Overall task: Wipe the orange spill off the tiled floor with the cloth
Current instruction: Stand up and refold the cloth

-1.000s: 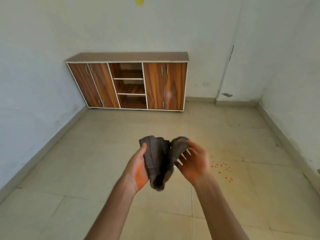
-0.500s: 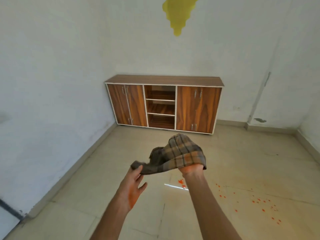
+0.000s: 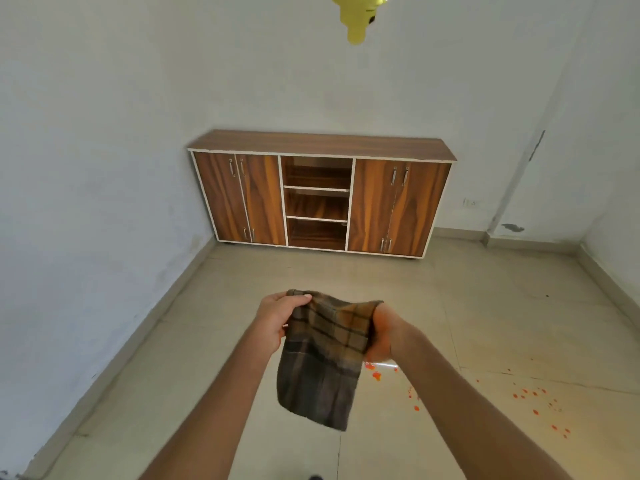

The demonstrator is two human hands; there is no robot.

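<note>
A brown and grey checked cloth [image 3: 322, 358] hangs in the air in front of me, held by its top edge between both hands. My left hand [image 3: 277, 317] pinches the upper left corner. My right hand [image 3: 384, 336] grips the upper right edge, fingers hidden behind the fabric. The orange spill [image 3: 535, 398] lies as scattered drops on the beige tiled floor [image 3: 502, 323] to the lower right, with a few drops [image 3: 375, 375] just under my right hand. The cloth is well above the floor and touches no drops.
A wooden sideboard [image 3: 322, 195] with doors and open middle shelves stands against the far wall. White walls close in on the left and right. A yellow object [image 3: 358, 15] hangs at the top of the view.
The cloth, bunched over my right hand before, now hangs spread out. My left hand went from open below it to pinching its left corner. The view has tilted up and left.
</note>
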